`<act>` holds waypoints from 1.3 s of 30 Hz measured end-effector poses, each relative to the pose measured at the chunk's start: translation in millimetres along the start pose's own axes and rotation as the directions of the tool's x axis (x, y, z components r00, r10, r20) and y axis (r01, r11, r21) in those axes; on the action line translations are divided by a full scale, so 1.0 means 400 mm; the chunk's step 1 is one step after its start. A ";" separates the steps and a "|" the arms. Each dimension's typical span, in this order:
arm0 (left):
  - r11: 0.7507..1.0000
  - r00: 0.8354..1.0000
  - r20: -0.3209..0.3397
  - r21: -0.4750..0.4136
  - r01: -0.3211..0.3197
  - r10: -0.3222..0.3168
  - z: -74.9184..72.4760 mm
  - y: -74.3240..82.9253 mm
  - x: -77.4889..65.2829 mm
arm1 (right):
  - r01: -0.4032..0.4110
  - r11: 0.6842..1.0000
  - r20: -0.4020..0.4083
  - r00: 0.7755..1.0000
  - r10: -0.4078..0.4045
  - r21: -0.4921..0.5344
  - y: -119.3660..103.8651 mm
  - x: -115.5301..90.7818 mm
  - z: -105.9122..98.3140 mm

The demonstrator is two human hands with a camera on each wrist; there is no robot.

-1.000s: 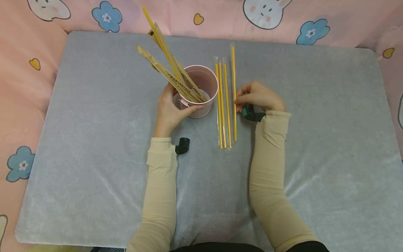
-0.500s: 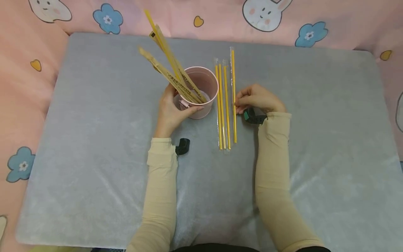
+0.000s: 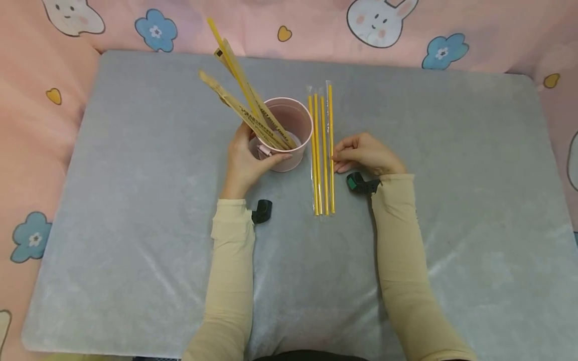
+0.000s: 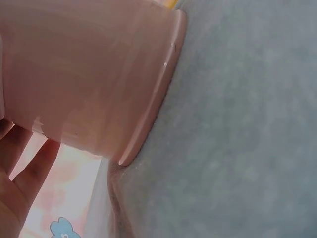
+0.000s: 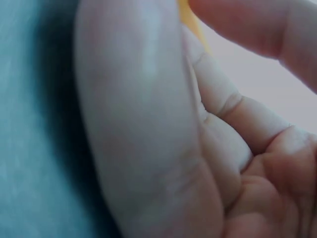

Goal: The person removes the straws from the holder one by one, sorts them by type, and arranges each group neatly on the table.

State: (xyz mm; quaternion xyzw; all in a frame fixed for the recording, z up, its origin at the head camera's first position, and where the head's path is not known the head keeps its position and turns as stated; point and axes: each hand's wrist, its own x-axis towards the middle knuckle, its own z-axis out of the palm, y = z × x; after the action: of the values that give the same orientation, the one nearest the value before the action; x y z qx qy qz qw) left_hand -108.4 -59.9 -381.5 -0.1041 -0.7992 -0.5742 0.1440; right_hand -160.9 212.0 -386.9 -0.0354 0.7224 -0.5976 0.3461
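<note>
My left hand [image 3: 241,165] grips a pink pail [image 3: 293,161] from its left side, thumb along the near rim. Its smooth wall and lower edge fill the left wrist view, with some fingers behind. Printed brown paper packets [image 3: 237,105] and a yellow straw [image 3: 215,34] lean leftward out of the pail. To its right, my right hand [image 3: 370,154] pinches a yellow straw [image 3: 331,133] in a clear sleeve between thumb and fingertips. Beside it lie three similar wrapped straws [image 3: 318,165], roughly parallel. In the right wrist view, fingers hide most of the held straw.
Grey cloth covers the table [image 3: 149,210]. A pink curtain [image 3: 316,25] with rabbits, flowers and hearts rises along the back and sides. A black strap device [image 3: 262,211] sits at the left wrist, another [image 3: 361,183] at the right.
My right hand has brought the pinched straw leftward and nearer to me, closing the gap to the other three straws and roughly lining up their near ends. My left hand keeps holding the pail.
</note>
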 end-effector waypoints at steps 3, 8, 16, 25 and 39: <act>1.000 1.000 0.001 0.017 -0.002 0.002 -0.001 0.001 0.001 | -0.004 1.000 0.004 1.000 0.004 0.022 0.001 0.002 0.001; 0.999 1.000 0.010 0.049 -0.002 0.002 -0.001 0.003 0.001 | -0.006 1.000 -0.010 1.000 0.006 0.014 0.002 0.000 0.000; 0.998 1.000 0.010 0.063 0.002 -0.003 -0.002 0.003 0.001 | -0.012 0.999 -0.038 0.999 0.011 -0.031 -0.004 -0.002 0.004; 0.998 1.000 0.006 0.056 0.006 -0.007 -0.002 -0.001 0.002 | -0.003 0.999 -0.054 0.999 0.001 -0.031 -0.005 -0.002 0.008; 0.998 1.000 -0.002 0.061 0.005 -0.005 -0.003 -0.002 0.000 | 0.008 1.000 -0.041 0.999 -0.009 -0.013 -0.004 -0.003 0.005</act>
State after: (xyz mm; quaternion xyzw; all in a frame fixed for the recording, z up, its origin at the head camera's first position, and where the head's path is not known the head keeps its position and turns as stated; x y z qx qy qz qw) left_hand -108.6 -61.1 -381.7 -0.0971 -0.8163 -0.5502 0.1466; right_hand -159.5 210.5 -384.9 -0.0283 0.7329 -0.5951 0.3285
